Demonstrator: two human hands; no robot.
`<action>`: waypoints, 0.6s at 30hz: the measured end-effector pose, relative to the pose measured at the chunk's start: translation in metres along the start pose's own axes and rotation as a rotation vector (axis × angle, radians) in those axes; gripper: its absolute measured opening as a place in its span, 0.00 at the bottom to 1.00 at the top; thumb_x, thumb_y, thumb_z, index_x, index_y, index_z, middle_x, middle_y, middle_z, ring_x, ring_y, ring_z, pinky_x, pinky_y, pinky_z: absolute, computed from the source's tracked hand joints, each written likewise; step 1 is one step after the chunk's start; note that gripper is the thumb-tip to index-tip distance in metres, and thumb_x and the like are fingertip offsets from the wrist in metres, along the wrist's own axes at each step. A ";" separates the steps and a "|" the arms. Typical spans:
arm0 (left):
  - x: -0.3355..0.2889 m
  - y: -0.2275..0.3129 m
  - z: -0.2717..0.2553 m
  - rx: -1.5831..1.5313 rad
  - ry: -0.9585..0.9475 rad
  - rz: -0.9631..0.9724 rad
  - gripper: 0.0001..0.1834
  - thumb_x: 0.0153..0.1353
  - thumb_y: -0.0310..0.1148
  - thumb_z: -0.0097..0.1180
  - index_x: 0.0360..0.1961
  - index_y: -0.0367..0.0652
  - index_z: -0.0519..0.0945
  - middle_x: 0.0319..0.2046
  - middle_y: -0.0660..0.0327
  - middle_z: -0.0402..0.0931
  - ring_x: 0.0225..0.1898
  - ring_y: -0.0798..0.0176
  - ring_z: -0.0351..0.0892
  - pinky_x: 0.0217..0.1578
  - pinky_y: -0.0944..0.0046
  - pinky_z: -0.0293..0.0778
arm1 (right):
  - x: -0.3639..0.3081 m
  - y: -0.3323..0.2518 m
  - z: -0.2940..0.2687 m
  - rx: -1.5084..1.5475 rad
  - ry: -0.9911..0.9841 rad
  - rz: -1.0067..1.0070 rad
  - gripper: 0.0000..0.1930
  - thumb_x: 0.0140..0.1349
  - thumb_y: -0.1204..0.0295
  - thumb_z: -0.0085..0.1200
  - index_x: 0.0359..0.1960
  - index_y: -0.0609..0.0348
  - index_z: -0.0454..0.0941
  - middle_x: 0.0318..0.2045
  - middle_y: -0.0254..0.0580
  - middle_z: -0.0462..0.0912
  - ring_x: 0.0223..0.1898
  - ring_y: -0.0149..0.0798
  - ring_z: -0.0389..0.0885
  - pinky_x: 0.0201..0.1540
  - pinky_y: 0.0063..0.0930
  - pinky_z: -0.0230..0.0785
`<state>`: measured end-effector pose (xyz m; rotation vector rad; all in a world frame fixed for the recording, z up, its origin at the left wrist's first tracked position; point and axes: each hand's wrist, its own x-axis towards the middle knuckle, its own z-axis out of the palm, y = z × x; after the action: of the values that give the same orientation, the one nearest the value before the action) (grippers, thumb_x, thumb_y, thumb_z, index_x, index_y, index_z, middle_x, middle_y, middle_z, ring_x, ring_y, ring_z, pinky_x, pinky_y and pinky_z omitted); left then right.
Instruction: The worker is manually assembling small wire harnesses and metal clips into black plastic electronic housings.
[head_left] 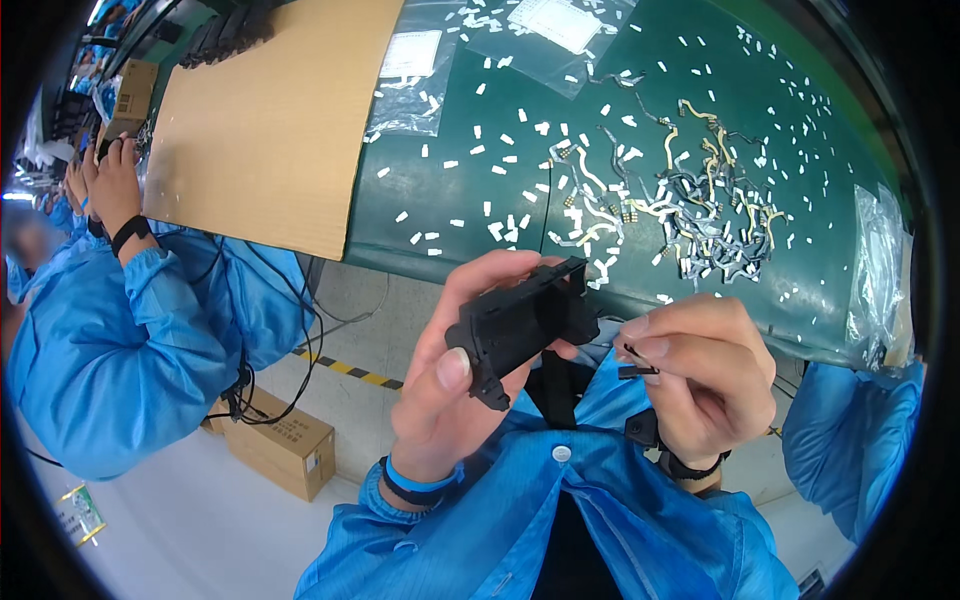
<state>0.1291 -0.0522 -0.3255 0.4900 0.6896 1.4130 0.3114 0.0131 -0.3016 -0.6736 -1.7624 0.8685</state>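
My left hand (440, 390) is closed around a black plastic housing (520, 325), a hollow part with tabs at its ends, held in front of my chest. Just right of it, my right hand (705, 370) pinches a small dark piece (636, 372) between thumb and fingers; it looks like a short wire or connector, too small to name surely. The two hands are apart. Beyond them on the green table lies a tangled heap of short wire harnesses (715, 225) in grey, white and yellow, with many small white pieces (510, 160) strewn around.
A large cardboard sheet (270, 120) covers the table's left part. Clear plastic bags (410, 75) lie at the back, another bag (875, 270) at the right edge. A co-worker in blue (170, 340) works at left; another blue sleeve (850, 430) shows at right. A cardboard box (275, 445) stands on the floor.
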 end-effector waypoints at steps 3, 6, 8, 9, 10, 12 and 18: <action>0.000 0.001 0.000 0.012 0.011 0.002 0.45 0.64 0.56 0.54 0.71 0.37 0.55 0.67 0.36 0.62 0.70 0.42 0.60 0.57 0.47 0.71 | 0.000 0.000 0.002 -0.002 -0.027 0.015 0.14 0.46 0.87 0.66 0.37 0.68 0.83 0.37 0.56 0.85 0.29 0.42 0.85 0.29 0.27 0.76; 0.000 0.002 0.001 0.053 0.019 -0.011 0.45 0.63 0.57 0.54 0.71 0.37 0.55 0.67 0.36 0.62 0.71 0.42 0.59 0.58 0.48 0.69 | 0.001 -0.001 0.005 0.004 -0.038 0.011 0.13 0.46 0.87 0.67 0.36 0.67 0.83 0.36 0.55 0.85 0.30 0.42 0.85 0.29 0.28 0.77; -0.001 0.003 0.003 0.043 0.043 -0.023 0.46 0.63 0.57 0.54 0.71 0.37 0.55 0.67 0.36 0.62 0.71 0.43 0.58 0.58 0.49 0.68 | 0.001 -0.002 0.006 0.005 -0.035 0.001 0.13 0.46 0.87 0.67 0.35 0.67 0.82 0.36 0.54 0.86 0.31 0.42 0.85 0.29 0.28 0.77; 0.000 0.004 0.003 0.043 0.043 -0.023 0.46 0.63 0.57 0.54 0.71 0.37 0.55 0.67 0.36 0.62 0.71 0.43 0.58 0.58 0.49 0.68 | 0.001 -0.003 0.007 -0.006 -0.018 -0.009 0.13 0.46 0.87 0.67 0.35 0.66 0.82 0.36 0.53 0.86 0.30 0.42 0.85 0.29 0.29 0.78; 0.000 0.004 0.003 0.041 0.042 -0.012 0.46 0.62 0.57 0.55 0.71 0.37 0.54 0.67 0.36 0.62 0.71 0.43 0.58 0.58 0.49 0.67 | 0.001 -0.004 0.007 -0.017 -0.002 -0.018 0.12 0.46 0.87 0.67 0.34 0.65 0.82 0.35 0.53 0.86 0.30 0.42 0.85 0.29 0.29 0.78; 0.000 0.004 0.002 0.038 0.044 -0.001 0.46 0.62 0.57 0.55 0.72 0.37 0.54 0.67 0.36 0.62 0.71 0.43 0.58 0.58 0.49 0.67 | 0.001 -0.002 0.006 -0.013 -0.001 -0.034 0.12 0.46 0.86 0.68 0.33 0.65 0.82 0.35 0.52 0.86 0.30 0.42 0.85 0.30 0.29 0.78; -0.001 0.005 0.003 0.064 0.061 -0.005 0.46 0.61 0.55 0.57 0.71 0.37 0.55 0.66 0.37 0.64 0.70 0.43 0.60 0.59 0.48 0.67 | 0.001 -0.002 0.007 0.000 -0.014 -0.044 0.11 0.47 0.86 0.68 0.33 0.65 0.82 0.36 0.52 0.86 0.30 0.42 0.85 0.30 0.29 0.78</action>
<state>0.1275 -0.0523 -0.3205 0.4960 0.7865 1.4095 0.3045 0.0107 -0.3009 -0.6276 -1.7839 0.8447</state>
